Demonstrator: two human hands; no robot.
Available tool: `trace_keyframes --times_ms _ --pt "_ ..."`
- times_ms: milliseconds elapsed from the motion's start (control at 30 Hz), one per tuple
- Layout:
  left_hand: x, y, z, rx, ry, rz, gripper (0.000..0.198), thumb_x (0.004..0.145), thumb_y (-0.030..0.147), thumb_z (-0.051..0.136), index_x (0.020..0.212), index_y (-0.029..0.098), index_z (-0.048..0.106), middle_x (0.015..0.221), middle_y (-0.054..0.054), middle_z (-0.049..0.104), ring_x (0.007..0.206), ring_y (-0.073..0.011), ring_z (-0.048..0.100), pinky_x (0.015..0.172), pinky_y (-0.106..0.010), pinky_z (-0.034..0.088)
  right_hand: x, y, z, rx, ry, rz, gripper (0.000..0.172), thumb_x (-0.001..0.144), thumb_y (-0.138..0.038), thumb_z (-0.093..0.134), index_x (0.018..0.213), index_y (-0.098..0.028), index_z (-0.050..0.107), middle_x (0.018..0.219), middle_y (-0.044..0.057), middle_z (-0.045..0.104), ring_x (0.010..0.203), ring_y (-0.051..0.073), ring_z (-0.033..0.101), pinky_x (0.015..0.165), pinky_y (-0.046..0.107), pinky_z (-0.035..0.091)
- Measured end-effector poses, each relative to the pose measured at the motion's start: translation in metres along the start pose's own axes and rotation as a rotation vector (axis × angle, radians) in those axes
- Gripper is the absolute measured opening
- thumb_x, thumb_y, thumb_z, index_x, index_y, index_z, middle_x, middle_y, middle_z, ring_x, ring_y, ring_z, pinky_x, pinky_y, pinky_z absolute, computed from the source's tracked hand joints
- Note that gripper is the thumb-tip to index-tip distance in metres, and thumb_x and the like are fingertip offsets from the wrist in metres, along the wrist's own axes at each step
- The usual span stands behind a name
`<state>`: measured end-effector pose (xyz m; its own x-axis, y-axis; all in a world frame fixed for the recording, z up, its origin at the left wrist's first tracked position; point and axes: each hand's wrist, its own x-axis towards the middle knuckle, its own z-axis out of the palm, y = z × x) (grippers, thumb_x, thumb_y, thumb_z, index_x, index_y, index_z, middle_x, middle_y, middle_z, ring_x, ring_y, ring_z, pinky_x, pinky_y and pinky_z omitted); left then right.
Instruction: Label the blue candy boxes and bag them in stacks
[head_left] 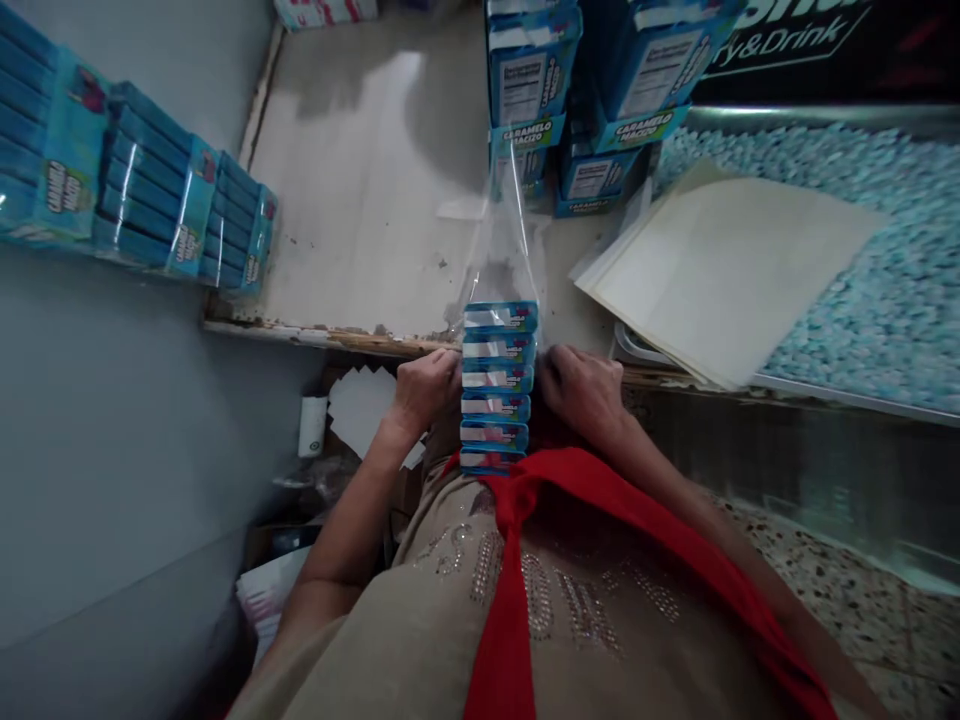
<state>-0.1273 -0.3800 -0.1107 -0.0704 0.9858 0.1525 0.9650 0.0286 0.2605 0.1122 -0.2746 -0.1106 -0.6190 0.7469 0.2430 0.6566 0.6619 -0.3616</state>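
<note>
A row of several small blue candy boxes [496,378] lies against my body at the table's front edge. Around them is a clear plastic bag [501,240], its loose end stretching away over the table. My left hand [426,388] is closed at the left side of the row, apparently pinching the film. On the other side my right hand [585,388] is curled with its fingers against the bag. Both sets of fingertips are partly hidden or dark.
Wrapped packs of blue boxes [150,180] stand at left. Blue cartons [536,75] are stacked at the back. At right, a metal tray [862,395] holds pale blue candies, with paper sheets [720,260] over its corner. The worn wooden table edge [337,340] runs before me.
</note>
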Motion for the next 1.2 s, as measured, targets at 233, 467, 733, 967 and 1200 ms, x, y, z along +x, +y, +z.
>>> trace_keyframes --times_ms 233,467,733,967,1200 --pt "-0.009 0.011 0.009 -0.132 0.605 -0.049 0.021 0.100 0.039 0.067 0.094 0.019 0.067 0.078 -0.003 0.070 0.060 -0.0125 0.060 0.064 -0.026 0.049 -0.001 -0.002 -0.004 0.205 0.168 0.025 0.034 0.105 -0.043 0.054 0.077 -0.028 0.067 0.074 0.008 0.074 0.071 0.023 0.065 0.069 0.038 0.045" --pt "-0.023 0.011 -0.008 -0.045 0.614 0.184 0.011 0.098 0.018 0.069 0.108 0.022 0.073 0.093 -0.007 0.079 0.085 -0.0161 0.076 0.079 -0.026 0.055 -0.009 -0.005 -0.021 0.276 -0.005 -0.086 0.029 0.106 -0.038 0.056 0.083 -0.030 0.071 0.089 0.009 0.078 0.083 0.025 0.069 0.076 0.041 0.047" --pt "-0.044 -0.004 0.023 -0.081 0.557 0.060 0.012 0.102 0.028 0.061 0.099 0.021 0.070 0.084 -0.009 0.075 0.075 -0.0176 0.072 0.072 -0.029 0.054 -0.014 -0.014 0.002 0.166 0.171 -0.255 0.029 0.107 -0.032 0.055 0.083 -0.025 0.069 0.078 0.002 0.075 0.071 0.016 0.064 0.068 0.031 0.041" --pt "-0.011 -0.005 0.044 -0.108 0.520 -0.233 0.023 0.106 0.032 0.050 0.104 0.020 0.070 0.090 -0.009 0.072 0.082 -0.0204 0.068 0.075 -0.031 0.049 0.003 -0.017 0.025 0.069 0.119 0.090 0.032 0.110 -0.041 0.047 0.110 -0.019 0.071 0.089 0.011 0.075 0.079 0.022 0.064 0.068 0.033 0.036" --pt "-0.004 -0.007 0.033 0.080 0.417 -0.162 0.022 0.106 0.024 0.052 0.098 0.021 0.073 0.087 -0.009 0.071 0.082 -0.0243 0.062 0.075 -0.035 0.041 0.016 -0.016 0.031 -0.075 0.026 0.114 0.033 0.108 -0.034 0.051 0.084 -0.021 0.070 0.084 0.008 0.071 0.080 0.022 0.056 0.072 0.035 0.029"
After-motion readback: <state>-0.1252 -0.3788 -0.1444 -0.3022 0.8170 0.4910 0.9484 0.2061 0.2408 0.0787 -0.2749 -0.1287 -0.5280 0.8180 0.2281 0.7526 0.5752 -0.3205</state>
